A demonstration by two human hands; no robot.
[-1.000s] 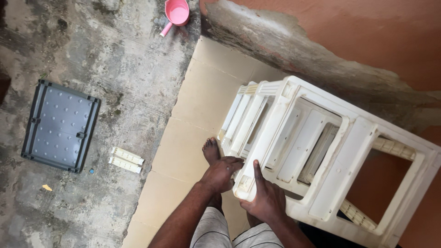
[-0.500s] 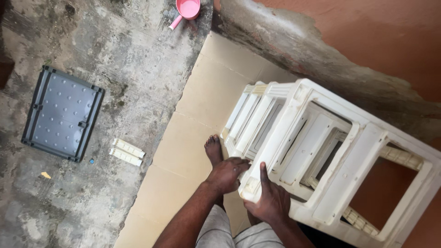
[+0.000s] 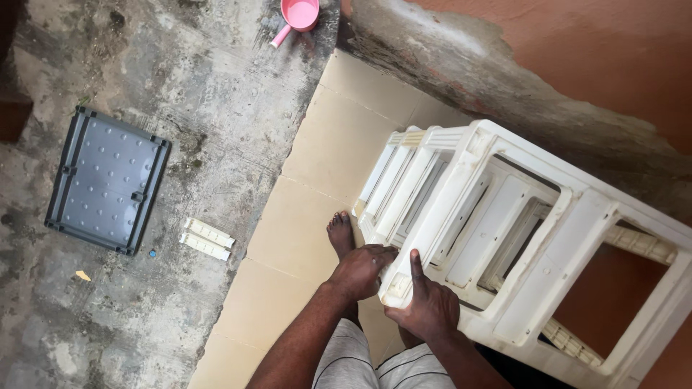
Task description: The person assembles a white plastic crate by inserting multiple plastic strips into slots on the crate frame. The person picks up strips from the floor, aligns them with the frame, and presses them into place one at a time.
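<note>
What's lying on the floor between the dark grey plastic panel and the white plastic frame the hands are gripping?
In the head view, two small white plastic strips lie side by side on the stained concrete between the dark grey plastic panel and the white plastic frame, followed by bare beige flooring and a bare foot.

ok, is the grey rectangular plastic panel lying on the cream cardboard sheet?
No, the grey rectangular plastic panel lies on the bare concrete floor, well apart from the cream cardboard sheet.

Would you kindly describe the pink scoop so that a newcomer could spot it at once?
Start from the white plastic frame that both hands grip, then look across the concrete floor to the picture's top edge. The pink scoop lies there, the only pink, round, handled thing; the grey tray is flat and rectangular.
</note>
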